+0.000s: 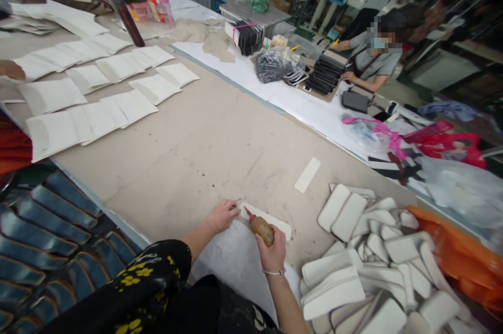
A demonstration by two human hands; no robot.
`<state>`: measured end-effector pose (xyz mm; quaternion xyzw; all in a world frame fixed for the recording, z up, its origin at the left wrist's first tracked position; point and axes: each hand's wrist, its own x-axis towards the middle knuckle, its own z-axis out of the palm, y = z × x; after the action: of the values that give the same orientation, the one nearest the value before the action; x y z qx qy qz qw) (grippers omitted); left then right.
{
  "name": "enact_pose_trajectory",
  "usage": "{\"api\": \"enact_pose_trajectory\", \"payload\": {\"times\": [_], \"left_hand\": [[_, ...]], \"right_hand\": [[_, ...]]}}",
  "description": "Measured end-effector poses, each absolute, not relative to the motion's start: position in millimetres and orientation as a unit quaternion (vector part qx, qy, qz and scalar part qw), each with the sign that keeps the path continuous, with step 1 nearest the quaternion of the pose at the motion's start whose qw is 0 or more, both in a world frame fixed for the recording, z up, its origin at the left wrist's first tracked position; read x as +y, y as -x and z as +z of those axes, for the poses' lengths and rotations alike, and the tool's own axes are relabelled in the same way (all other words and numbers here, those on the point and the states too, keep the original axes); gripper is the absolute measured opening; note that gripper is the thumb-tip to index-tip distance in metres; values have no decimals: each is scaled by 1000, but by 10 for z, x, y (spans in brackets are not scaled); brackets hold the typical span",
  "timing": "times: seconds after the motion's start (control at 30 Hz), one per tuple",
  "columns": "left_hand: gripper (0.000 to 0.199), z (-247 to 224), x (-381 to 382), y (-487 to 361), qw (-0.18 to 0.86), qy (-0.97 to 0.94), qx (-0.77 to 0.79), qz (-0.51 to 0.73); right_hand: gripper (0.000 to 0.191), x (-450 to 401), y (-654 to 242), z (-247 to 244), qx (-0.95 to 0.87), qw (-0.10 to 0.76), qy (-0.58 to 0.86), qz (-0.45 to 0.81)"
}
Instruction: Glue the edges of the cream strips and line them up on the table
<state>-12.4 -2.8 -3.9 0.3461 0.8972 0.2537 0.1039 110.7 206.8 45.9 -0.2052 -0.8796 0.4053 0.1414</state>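
Note:
My right hand (272, 251) is wrapped round a squeeze bottle (262, 230) of brownish content, with a red pointed nozzle. The bottle is tilted, its tip over the left end of a white rounded strip (280, 223) lying flat on the table. At that same end, the bent fingers of my left hand (223, 215) are closed together, fingertips at the strip's edge. Further off to the right lies a second white strip (307, 174), apart from both hands.
A heap of white rounded pieces (377, 255) lies at my right, beside an orange bag (459, 255). Rows of white panels (90, 119) cover the table's left. Blue panels (51, 218) lie below its left edge. Across the table sits a person (379, 56) beside stacked black pieces (326, 72).

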Motion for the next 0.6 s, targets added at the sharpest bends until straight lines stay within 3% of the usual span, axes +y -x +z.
{"api": "enact_pose_trajectory", "payload": {"times": [0.6], "left_hand": [[29,-163,-41,167,110,-323,898,277]], "right_hand": [[63,2782,-1868,585,-823,179,414,344]]}}
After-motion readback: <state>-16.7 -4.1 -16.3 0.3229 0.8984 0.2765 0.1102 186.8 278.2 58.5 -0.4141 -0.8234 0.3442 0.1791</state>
